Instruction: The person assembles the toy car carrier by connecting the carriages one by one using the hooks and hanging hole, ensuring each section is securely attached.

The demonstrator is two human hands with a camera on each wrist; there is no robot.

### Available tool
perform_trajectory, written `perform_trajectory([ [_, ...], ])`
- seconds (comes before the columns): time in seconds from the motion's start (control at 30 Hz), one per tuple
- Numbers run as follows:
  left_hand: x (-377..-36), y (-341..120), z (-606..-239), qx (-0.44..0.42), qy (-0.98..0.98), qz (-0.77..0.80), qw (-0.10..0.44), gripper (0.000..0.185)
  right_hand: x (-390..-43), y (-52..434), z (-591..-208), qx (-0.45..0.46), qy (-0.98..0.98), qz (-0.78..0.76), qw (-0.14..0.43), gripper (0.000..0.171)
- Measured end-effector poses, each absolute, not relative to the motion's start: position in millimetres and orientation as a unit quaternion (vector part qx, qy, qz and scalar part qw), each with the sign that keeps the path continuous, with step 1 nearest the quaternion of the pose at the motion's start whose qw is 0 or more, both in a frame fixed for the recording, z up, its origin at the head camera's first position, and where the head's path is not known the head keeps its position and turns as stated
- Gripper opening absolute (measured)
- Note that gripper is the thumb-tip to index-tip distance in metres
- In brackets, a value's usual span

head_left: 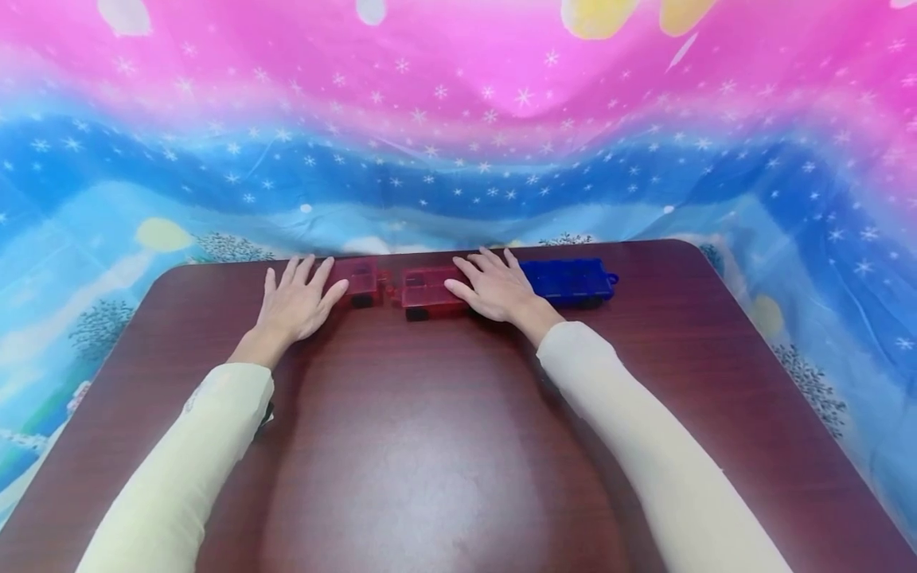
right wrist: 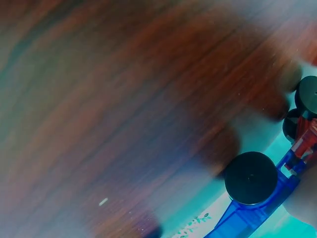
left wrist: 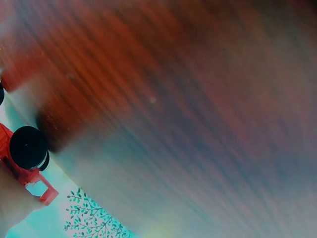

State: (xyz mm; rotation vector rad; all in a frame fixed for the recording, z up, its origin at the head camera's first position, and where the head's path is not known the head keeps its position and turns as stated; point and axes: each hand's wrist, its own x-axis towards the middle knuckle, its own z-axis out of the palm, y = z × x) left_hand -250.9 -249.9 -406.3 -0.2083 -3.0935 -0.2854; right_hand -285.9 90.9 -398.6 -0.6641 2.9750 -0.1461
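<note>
Three translucent wheeled toy cars form a row along the table's far side in the head view: a left red car, a middle red car and a blue car on the right. My left hand rests on the left red car's left end, fingers straight and spread. My right hand lies flat over where the middle red car meets the blue one, hiding that joint from above. The right wrist view shows the blue car's black wheel and a red coupling beside it.
The brown table has rounded far corners, and the cars stand close to its far edge. Behind and around it hangs a pink and blue patterned cloth. In the left wrist view a red hook sticks out past a black wheel.
</note>
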Motion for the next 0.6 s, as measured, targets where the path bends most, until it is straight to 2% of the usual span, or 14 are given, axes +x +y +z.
perform_trajectory([
  [0.6,-250.7,-263.6,-410.6,-0.082,-0.989,-0.118,0.025,0.073,-286.3,92.1,-401.1,-0.212,0.976,-0.036,0.038,0.078],
])
